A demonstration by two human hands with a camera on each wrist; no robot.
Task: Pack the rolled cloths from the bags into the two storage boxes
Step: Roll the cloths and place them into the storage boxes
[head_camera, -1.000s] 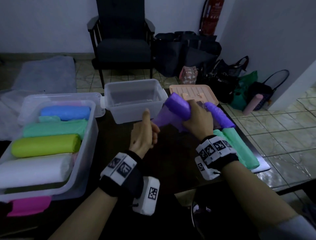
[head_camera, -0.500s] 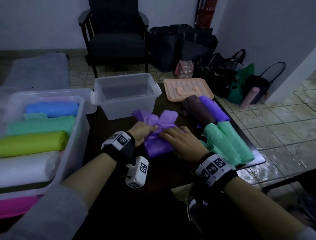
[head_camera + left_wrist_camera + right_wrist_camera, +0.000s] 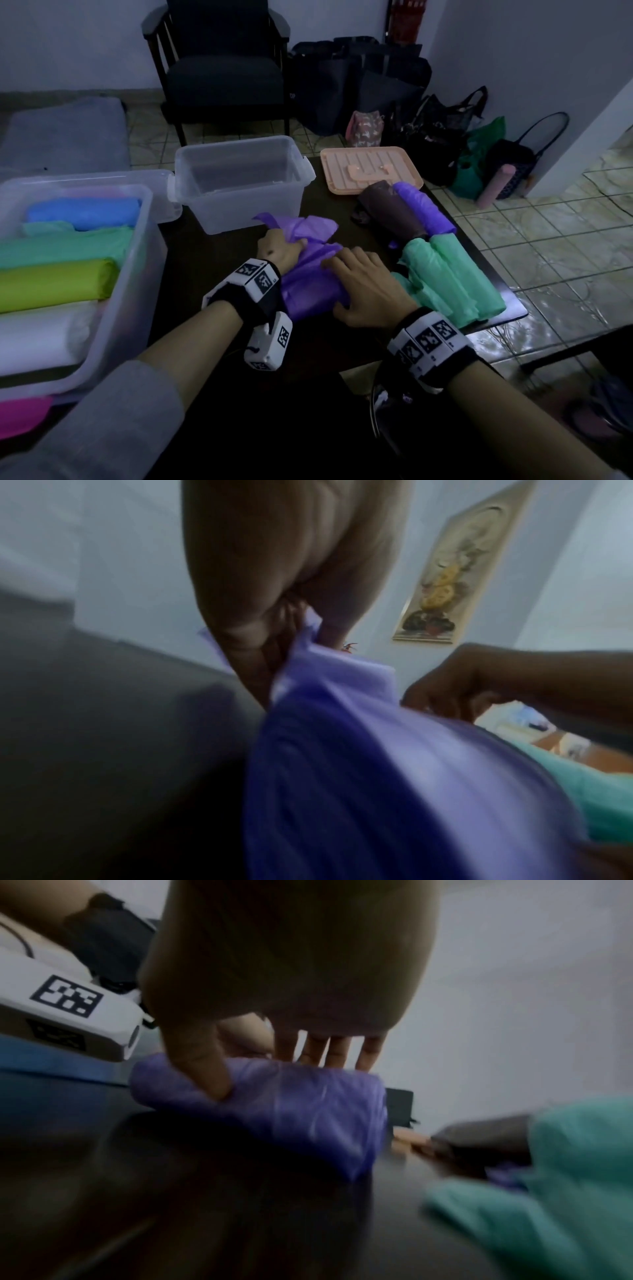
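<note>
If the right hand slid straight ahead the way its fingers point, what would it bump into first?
Probably the left hand, which grips the loose end of the purple cloth that the right hand presses flat. Beyond that stands the small clear storage box. Depth is hard to judge.

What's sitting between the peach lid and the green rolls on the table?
In the head view, a dark brown roll and a purple roll lie side by side between the peach lid and the green rolls.
</note>
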